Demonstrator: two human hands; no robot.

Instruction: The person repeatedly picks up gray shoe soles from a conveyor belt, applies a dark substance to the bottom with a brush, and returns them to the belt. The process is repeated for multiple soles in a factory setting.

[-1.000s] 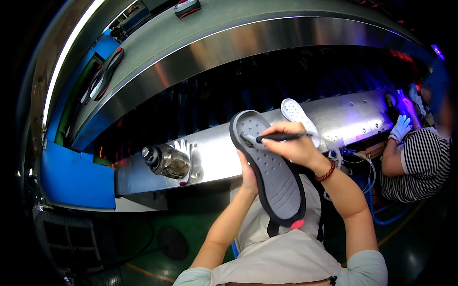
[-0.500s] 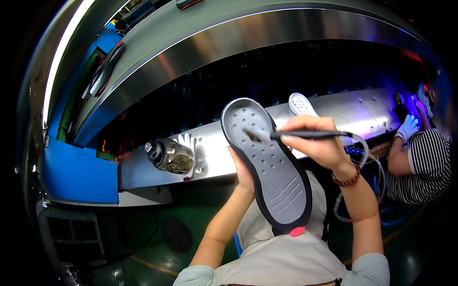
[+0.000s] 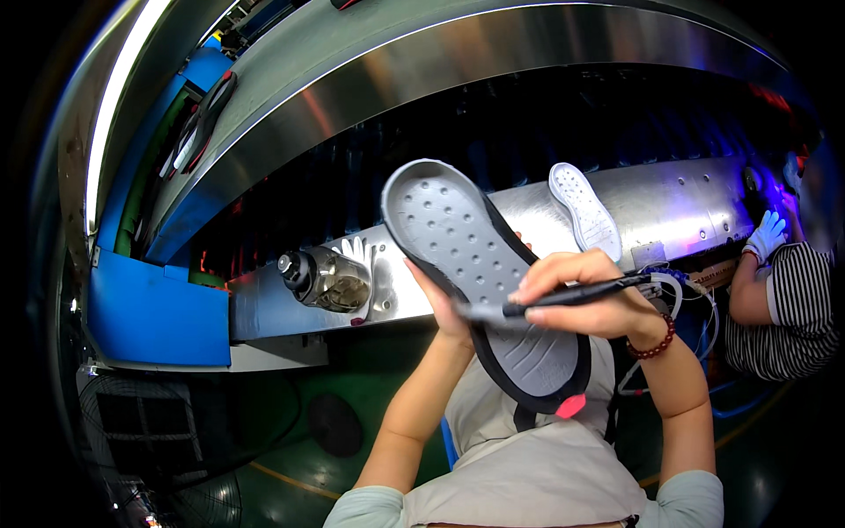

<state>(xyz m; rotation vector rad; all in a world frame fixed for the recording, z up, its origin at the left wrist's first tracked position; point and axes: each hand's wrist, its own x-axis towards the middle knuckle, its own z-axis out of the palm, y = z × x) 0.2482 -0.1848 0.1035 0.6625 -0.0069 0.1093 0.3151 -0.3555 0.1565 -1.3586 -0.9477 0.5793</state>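
A grey shoe sole (image 3: 462,233) with a black sidewall and a pink-red tip hangs tilted over my lap, its dimpled inner face up. My left hand (image 3: 446,306) grips it by the left edge, and fingertips show past its right edge. In my right hand (image 3: 594,295) is a black-handled brush (image 3: 563,301) fed by a pale hose. The brush's light, motion-blurred bristles lie across the middle of the sole, close to my left thumb. Beyond it, a smaller white sole (image 3: 585,211) rests on the metal ledge.
On the metal ledge (image 3: 264,312) at left stand a clear bottle (image 3: 330,283) with a black lid and a white glove (image 3: 356,251). Black-and-red soles (image 3: 207,119) lie on the curved green conveyor (image 3: 290,53). At right, a co-worker's gloved hand (image 3: 767,236) is near the ledge.
The brush has moved down and left, from the sole's heel area to its middle. The sole has shifted slightly up and left in view; the white sole behind shows more fully.
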